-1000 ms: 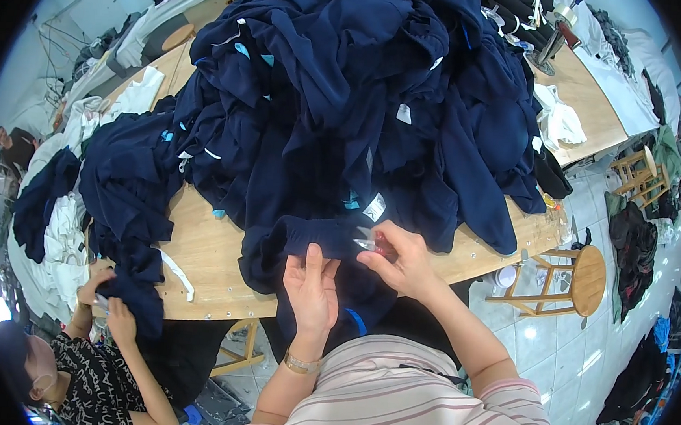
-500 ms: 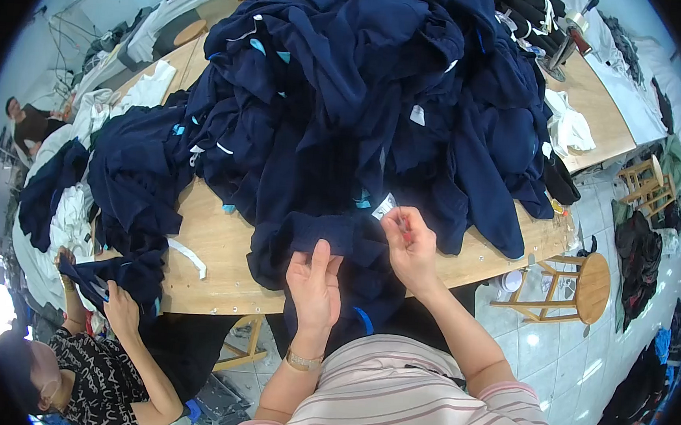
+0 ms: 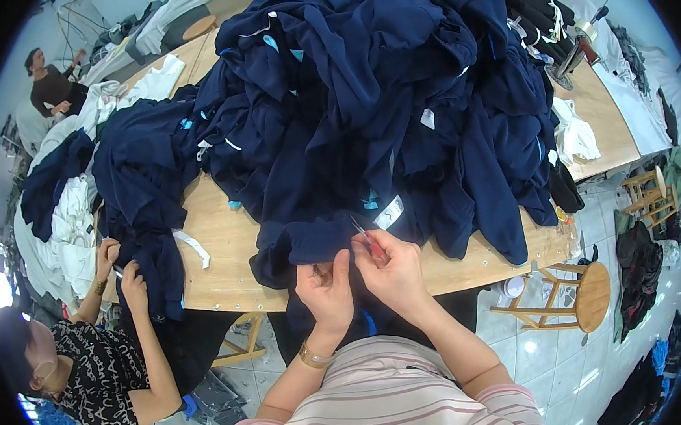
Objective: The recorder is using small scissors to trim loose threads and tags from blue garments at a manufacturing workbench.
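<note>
My left hand pinches the folded edge of a navy garment between thumb and fingers, at the front edge of the wooden table. Beside it, my right hand is closed on small red-handled thread snips, whose thin metal tips point up and left, close to the held edge. A white label with dark print lies on the navy cloth just beyond my right hand. Behind both hands rises a large heap of navy garments with light-blue and white tabs showing.
To the left, a co-worker in a dark patterned top handles navy cloth. Another person is farther back. A white strip lies on the table. A wooden stool stands at right; white cloth lies beyond the heap.
My right hand has moved down and left to the garment edge, bringing the snips' tips into sight. The white label it was at now lies on the cloth.
</note>
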{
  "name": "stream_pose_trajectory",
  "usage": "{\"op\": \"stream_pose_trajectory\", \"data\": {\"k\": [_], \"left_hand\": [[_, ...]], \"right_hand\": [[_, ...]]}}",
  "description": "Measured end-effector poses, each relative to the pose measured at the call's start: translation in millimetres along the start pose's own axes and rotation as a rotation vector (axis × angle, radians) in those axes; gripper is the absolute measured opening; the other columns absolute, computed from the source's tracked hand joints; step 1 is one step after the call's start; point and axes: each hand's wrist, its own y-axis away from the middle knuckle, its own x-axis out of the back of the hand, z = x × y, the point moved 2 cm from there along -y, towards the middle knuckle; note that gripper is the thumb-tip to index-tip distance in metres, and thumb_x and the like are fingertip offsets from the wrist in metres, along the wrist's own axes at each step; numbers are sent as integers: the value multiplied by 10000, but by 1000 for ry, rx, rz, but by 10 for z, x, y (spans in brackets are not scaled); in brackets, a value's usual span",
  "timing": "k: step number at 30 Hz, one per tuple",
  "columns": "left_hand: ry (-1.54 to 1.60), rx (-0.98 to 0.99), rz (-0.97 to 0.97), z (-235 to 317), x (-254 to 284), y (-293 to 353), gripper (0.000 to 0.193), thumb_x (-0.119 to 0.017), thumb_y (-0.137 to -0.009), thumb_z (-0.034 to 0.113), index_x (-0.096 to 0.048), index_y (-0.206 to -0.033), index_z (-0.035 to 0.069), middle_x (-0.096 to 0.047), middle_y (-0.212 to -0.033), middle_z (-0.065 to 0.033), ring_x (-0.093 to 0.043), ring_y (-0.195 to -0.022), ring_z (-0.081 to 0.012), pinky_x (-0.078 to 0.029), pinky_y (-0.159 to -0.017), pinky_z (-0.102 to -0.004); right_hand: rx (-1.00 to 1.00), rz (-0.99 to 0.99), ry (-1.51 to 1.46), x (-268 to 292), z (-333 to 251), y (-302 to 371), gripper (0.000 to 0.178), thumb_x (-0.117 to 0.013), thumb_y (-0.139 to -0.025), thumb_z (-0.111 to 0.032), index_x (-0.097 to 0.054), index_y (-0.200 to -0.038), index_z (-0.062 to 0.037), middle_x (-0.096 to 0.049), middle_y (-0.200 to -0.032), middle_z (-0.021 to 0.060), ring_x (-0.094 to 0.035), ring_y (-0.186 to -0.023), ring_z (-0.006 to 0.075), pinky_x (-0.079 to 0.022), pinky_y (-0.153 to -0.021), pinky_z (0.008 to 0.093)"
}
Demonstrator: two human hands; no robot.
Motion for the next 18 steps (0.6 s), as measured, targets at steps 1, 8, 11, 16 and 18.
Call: {"op": "stream_pose_trajectory", "data": {"k": [1,8,11,16,18], "left_hand": [[1,0,0,-6,0,6,134,-619,-879,55,-542,-977,6,-539,-758,38,-418,-629,-3,-339,-575,-147],[2,5,-4,15,-26,-23,118,-611,-884,55,-541,-967,8,-527,-754,39,-406,-617,-10,-343,-576,-151],[228,179,-27,-117,63,-76,245,-612,-888,80,-528,-1095,-21,-611,-954,-31,-544,-776,-58,-429,-739,-180],[361,265,-4,-192,82,-87,238,-613,-887,76,-529,-1088,-19,-615,-946,-27,-546,-775,-52,-427,-727,-177],[306,229,-22,-175,67,-76,235,-614,-886,72,-529,-1085,-18,-616,-942,-27,-550,-781,-54,-429,-726,-178]], "right_hand": [[36,34,-14,-9,0,2,125,-615,-809,-67,-588,-874,37,-580,-597,138,-547,-461,141,-407,-446,267],[-5,41,-50,0,30,-40,112,-629,-790,-66,-587,-822,34,-547,-574,52,-482,-470,61,-361,-435,226],[-177,-43,-405,31,204,-44,55,-619,-815,-56,-602,-828,-5,-493,-589,-56,-379,-467,-5,-270,-419,175],[-256,-34,-523,23,228,-18,75,-623,-835,-76,-612,-806,-8,-453,-587,-92,-346,-516,-19,-250,-462,166],[-89,22,-352,-26,191,-20,81,-619,-834,-74,-602,-814,2,-442,-559,-77,-345,-491,-15,-252,-434,179]]}}
